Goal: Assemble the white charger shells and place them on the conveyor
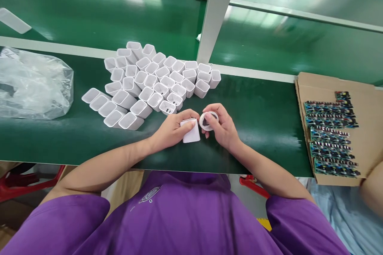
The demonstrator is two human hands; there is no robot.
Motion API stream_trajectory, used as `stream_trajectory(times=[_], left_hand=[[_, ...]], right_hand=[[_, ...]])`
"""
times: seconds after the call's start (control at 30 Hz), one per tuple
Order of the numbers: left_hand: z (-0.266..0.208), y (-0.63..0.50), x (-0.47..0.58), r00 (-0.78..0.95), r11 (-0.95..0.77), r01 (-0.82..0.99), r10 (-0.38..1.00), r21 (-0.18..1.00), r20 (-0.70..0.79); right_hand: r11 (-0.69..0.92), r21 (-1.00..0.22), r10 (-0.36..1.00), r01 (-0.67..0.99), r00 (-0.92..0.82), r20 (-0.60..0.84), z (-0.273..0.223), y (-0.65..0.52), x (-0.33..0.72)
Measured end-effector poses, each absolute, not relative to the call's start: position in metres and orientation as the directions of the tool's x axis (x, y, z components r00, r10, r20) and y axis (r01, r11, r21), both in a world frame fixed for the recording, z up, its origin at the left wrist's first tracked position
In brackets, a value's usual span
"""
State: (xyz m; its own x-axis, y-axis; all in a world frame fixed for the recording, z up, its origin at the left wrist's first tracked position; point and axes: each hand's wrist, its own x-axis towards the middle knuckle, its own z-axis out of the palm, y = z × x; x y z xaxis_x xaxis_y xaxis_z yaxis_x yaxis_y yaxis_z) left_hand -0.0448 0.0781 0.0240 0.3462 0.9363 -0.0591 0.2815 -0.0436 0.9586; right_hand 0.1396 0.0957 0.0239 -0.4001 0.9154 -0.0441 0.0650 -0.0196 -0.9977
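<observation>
My left hand (168,130) is closed around a white plastic charger casing (192,134), thumb on its upper face. Close beside it, my right hand (225,128) grips a small white ring-shaped roll (204,127) with a dark middle, probably a roll of tape or labels; its exact kind is unclear. The roll is next to the casing's upper right corner, and fingers hide part of both things. Just beyond my left hand stand many similar white casings (130,121) in a loose cluster, open ends up; slots show inside a few.
A clear plastic bag (36,87) of whitish contents lies at the left. On the right, a cardboard sheet (371,127) carries rows of circuit boards (332,145). A white post (220,12) rises behind the green bench (260,127). Part of another person's arm (374,187) shows at far right.
</observation>
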Motion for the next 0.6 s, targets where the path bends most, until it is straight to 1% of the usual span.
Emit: stream_trajectory(times=[0.07,0.1,0.17,0.27,0.37,0.47,0.6], left_hand=[[0.0230,0.0794,-0.0446,0.338,0.011,0.237,0.936,0.971,-0.094],[0.0221,0.0799,-0.0445,0.335,0.031,0.223,0.936,0.974,-0.106],[0.0203,0.0803,-0.0446,0.331,0.055,0.207,0.935,0.977,-0.123],[0.0190,0.0799,-0.0454,0.339,0.045,0.220,0.933,0.974,-0.119],[0.0202,0.0792,-0.0459,0.340,-0.024,0.256,0.938,0.966,-0.066],[0.0225,0.0783,-0.0452,0.324,-0.072,0.298,0.946,0.952,-0.030],[0.0255,0.0771,-0.0427,0.283,-0.084,0.387,0.959,0.918,-0.031]], right_hand=[[-0.070,-0.997,0.916,0.045,-0.393,-0.082,0.0257,0.0975,0.1404],[-0.043,-0.997,0.919,0.071,-0.387,-0.067,0.0269,0.0977,0.1410],[0.097,-0.983,0.922,0.154,-0.387,0.030,0.0292,0.0965,0.1422],[0.359,-0.899,0.884,0.250,-0.401,0.242,0.0311,0.0930,0.1428],[0.516,-0.809,0.829,0.282,-0.403,0.388,0.0296,0.0908,0.1417],[0.577,-0.764,0.803,0.290,-0.372,0.466,0.0269,0.0903,0.1402],[0.587,-0.732,0.805,0.347,-0.350,0.479,0.0255,0.0900,0.1402]])
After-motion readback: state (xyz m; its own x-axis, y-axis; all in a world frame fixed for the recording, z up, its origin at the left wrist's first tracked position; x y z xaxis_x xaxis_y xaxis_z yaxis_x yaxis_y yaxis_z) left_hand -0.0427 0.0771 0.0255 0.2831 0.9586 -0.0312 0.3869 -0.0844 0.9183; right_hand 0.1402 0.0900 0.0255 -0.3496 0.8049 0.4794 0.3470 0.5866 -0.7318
